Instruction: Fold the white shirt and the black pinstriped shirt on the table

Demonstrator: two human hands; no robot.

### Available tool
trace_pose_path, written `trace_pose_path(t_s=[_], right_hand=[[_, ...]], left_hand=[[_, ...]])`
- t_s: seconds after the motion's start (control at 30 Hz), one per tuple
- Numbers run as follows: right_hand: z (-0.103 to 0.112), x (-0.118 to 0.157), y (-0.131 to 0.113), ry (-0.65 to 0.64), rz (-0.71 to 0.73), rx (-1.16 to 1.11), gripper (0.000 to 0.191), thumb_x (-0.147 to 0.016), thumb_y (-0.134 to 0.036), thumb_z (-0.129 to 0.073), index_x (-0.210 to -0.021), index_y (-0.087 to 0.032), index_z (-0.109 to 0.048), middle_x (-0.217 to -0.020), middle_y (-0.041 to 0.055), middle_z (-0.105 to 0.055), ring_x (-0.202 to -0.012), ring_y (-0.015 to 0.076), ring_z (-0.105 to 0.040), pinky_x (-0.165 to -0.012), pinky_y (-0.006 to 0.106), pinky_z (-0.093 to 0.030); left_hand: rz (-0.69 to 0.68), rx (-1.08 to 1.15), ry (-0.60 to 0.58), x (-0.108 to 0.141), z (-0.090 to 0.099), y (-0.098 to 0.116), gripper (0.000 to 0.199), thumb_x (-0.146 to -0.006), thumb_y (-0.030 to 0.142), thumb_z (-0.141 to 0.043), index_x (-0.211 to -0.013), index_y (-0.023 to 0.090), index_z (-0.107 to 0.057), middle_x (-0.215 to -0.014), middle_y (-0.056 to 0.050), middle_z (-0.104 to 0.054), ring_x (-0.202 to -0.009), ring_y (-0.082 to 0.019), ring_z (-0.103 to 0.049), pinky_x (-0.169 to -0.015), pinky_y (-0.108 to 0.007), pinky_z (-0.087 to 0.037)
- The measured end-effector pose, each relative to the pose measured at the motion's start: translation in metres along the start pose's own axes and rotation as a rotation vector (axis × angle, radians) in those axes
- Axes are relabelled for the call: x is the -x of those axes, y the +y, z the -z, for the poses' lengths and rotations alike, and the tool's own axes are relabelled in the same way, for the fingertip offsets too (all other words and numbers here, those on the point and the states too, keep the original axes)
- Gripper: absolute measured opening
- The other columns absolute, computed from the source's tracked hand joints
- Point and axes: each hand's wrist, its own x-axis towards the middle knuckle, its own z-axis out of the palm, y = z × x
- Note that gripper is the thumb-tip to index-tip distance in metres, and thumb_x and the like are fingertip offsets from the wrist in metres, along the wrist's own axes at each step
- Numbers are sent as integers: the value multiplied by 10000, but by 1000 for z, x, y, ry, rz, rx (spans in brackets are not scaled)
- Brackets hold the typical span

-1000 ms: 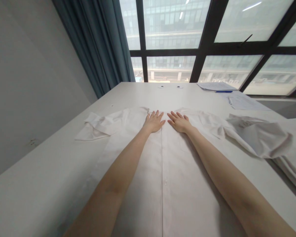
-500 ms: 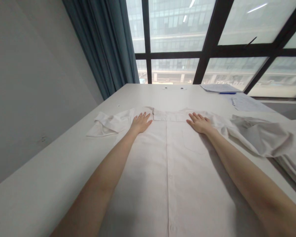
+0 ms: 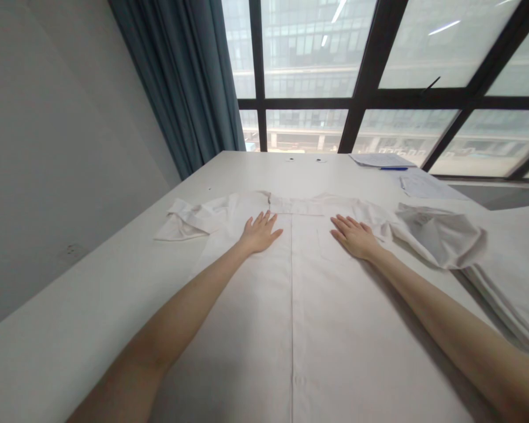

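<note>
A white button-front garment (image 3: 264, 317) lies face up along the table, its collar end away from me. My left hand (image 3: 259, 234) rests flat on its upper left front, fingers spread, just below the collar band (image 3: 300, 205). On the other side of the button line, my right hand (image 3: 354, 235) presses flat near the chest pocket, fingers stretched out. The left sleeve (image 3: 189, 218) is crumpled beside the shoulder. The right sleeve (image 3: 441, 232) bunches up and reaches a pile of white cloth. Neither hand grips anything.
Folded white cloth (image 3: 511, 276) is stacked at the right. Papers (image 3: 427, 185) and a blue pen (image 3: 394, 168) lie at the far right of the white table (image 3: 255, 170). Beyond are a blue curtain (image 3: 189, 82) and dark-framed windows. A grey wall (image 3: 62, 147) stands to the left.
Both hands have slid a little down the garment toward me, away from the collar, staying flat. The left hand has also shifted toward the button line. The camera view has shifted slightly.
</note>
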Motion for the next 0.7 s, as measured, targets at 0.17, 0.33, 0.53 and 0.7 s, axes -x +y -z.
trace_pose_path(t_s=[0.17, 0.33, 0.53, 0.7], right_hand=[[15, 29, 35, 29, -33, 33, 510, -960, -421, -332, -1395, -217, -503, -1483, 102, -468, -1341, 294, -441, -1081, 524, -333], [63, 50, 62, 157, -22, 61, 362, -909, -228, -404, -1130, -212, -690, -1198, 95, -693, -1155, 253, -588, -1009, 434, -407], [111, 65, 127, 467, -556, 177, 527, -827, -367, -563, -1295, -129, -607, -1213, 288, -623, -1149, 443, -540, -869, 632, -399], [93, 74, 149, 368, -770, 123, 359, -814, -453, -574, -953, -183, -765, -909, 262, -700, -963, 425, -643, -753, 610, -421]], left_hand=[[139, -67, 52, 15, 8, -56, 600, -983, 471, -285, -1506, 175, -309, -1583, -131, -259, -1465, -265, -229, -1168, -458, -214], [176, -115, 122, 33, 18, -52, 514, -961, 319, -354, -1443, 152, -410, -1565, -138, -305, -1476, -268, -189, -1189, -431, -169], [-64, 54, 15, 78, 15, 22, 537, -990, 392, -325, -1480, 175, -363, -1576, -105, -293, -1473, -236, -209, -1174, -390, -221], [-191, 30, 43, 104, 6, 44, 511, -996, 432, -329, -1468, 244, -386, -1583, -85, -277, -1470, -247, -218, -1178, -436, -192]])
